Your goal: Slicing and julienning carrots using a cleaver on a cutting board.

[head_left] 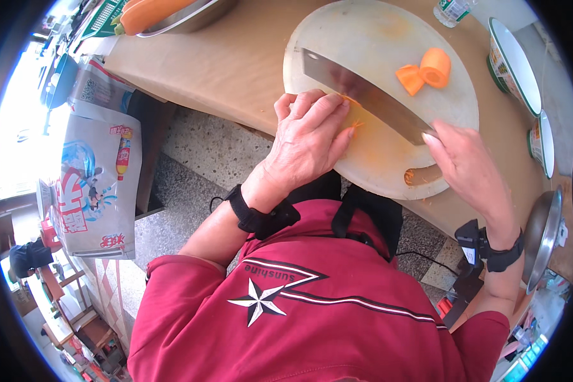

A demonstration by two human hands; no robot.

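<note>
The left hand (pixel 309 137) rests on the board with bunched, bent fingers, an orange sliver (pixel 346 98) showing at the tips; whether it grips more carrot beneath cannot be told. The right hand (pixel 468 162) is closed around the handle of a cleaver (pixel 375 102), whose blade slants just beside those fingertips. A few fine shreds (pixel 356 123) lie by the left thumb, so the cutting seems only little advanced. Left to cut, by the look of it, are a thick carrot chunk (pixel 435 68) and a smaller carrot piece (pixel 410 79), beyond the blade, ahead of the right hand on the round cutting board (pixel 337 25). Farther out, at the table's (pixel 223 70) far left, uncut carrot (pixel 149 16) lies in a metal basin (pixel 204 17).
</note>
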